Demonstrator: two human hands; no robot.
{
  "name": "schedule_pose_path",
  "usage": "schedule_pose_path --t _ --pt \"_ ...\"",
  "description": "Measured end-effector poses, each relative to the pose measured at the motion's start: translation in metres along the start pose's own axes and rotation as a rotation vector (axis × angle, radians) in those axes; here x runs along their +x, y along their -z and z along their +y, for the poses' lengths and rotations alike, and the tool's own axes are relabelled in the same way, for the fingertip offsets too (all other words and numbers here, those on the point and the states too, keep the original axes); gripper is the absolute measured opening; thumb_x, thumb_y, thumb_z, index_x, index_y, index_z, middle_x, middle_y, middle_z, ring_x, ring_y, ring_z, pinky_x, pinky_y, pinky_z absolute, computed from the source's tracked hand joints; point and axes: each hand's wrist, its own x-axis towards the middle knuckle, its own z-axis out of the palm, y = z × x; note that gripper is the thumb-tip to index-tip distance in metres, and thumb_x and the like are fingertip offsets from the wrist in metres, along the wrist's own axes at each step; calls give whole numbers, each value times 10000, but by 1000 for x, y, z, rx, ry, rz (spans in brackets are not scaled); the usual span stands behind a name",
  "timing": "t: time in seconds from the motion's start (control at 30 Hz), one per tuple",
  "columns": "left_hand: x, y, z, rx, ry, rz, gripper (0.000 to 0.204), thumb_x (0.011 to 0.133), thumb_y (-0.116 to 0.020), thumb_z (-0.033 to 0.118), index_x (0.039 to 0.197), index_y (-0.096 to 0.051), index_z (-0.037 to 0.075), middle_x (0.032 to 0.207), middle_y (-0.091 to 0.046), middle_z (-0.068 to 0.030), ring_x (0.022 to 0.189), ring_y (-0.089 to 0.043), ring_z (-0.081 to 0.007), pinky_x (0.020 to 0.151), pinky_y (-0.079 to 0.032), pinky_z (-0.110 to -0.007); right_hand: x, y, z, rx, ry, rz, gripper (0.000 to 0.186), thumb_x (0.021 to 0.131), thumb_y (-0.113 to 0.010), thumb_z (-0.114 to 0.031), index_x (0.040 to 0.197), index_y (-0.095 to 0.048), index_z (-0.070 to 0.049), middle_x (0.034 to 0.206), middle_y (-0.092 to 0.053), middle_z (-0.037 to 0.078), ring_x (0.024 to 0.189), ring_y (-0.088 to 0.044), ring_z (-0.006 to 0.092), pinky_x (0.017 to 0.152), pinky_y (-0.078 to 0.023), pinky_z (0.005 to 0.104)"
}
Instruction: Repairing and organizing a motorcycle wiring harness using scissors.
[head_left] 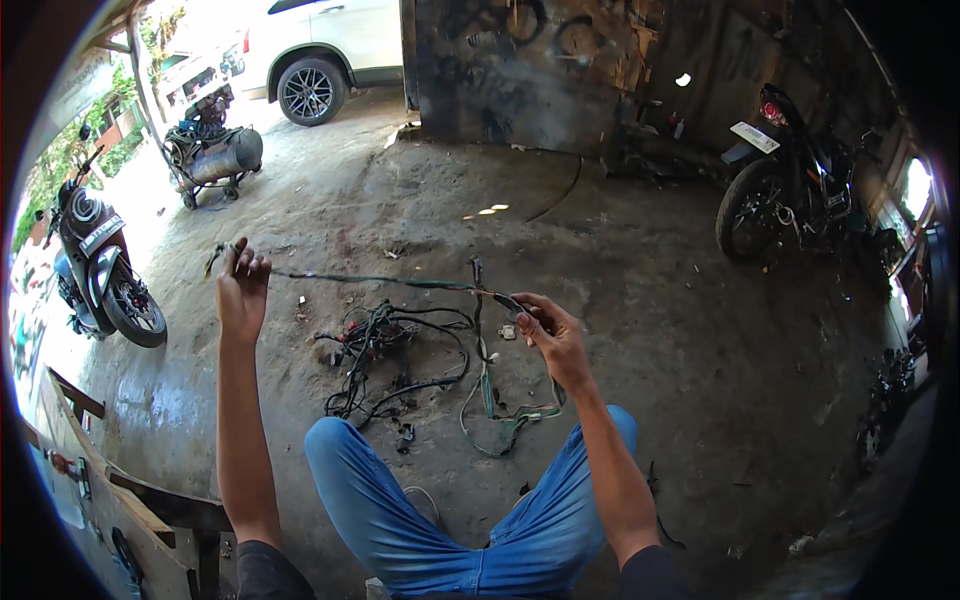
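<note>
My left hand is raised on the left, fingers closed on one end of a long, thin green-and-dark wire harness. The harness stretches across to my right hand, whose fingers grip it above my right knee. Near my right hand a branch hangs down from it and loops toward the floor, with green and pale wires. A tangled heap of black wiring with connectors lies on the concrete floor just beyond my knees. A small pale plastic piece is beside the hanging branch.
A parked scooter and a compressor stand at the left, a white car behind. A motorcycle is at the back right, beside a dark metal wall. A wooden bench is near my left arm.
</note>
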Motion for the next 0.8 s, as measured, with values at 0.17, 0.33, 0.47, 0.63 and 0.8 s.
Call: schedule_pose_path --t 0.17,0.33,0.47,0.63,0.8 --pt "-56 3 -4 300 15 230 379 1114 -399 277 1328 -518 -12 1213 -626 -169 1058 -637 -253 1009 -522 -388 6 -16 -16 -400 143 53 214 986 -698 -238 1025 -767 -39 808 -639 0 693 -606 71 610 -457 247" --pt "-106 20 -75 389 588 -146 511 1099 -427 333 1441 -460 -45 1395 -565 -220 1203 -621 -319 1038 -528 -416 14 -29 35 -504 101 264 243 957 -698 -215 936 -740 24 768 -677 110 708 -692 181 630 -492 323" --pt "-149 -66 -164 670 828 -405 523 1081 -474 394 1394 -553 -16 1333 -633 -167 1149 -658 -259 994 -534 -388 1 -52 59 -566 83 294 278 922 -716 -230 892 -717 46 823 -706 163 714 -692 251 669 -508 361" --pt "-159 -72 -235 609 701 -321 449 1029 -617 344 1230 -608 -58 1156 -685 -109 1038 -681 -187 877 -573 -329 -12 -55 83 -647 78 187 261 923 -713 -221 914 -723 40 865 -718 162 799 -709 245 721 -520 350" --pt "-168 -66 -255 595 581 -400 387 997 -676 324 1180 -618 -13 1059 -676 -79 928 -671 -130 731 -575 -340 -17 -34 94 -576 -30 32 215 939 -703 -175 975 -723 36 842 -735 104 752 -676 135 696 -518 310"
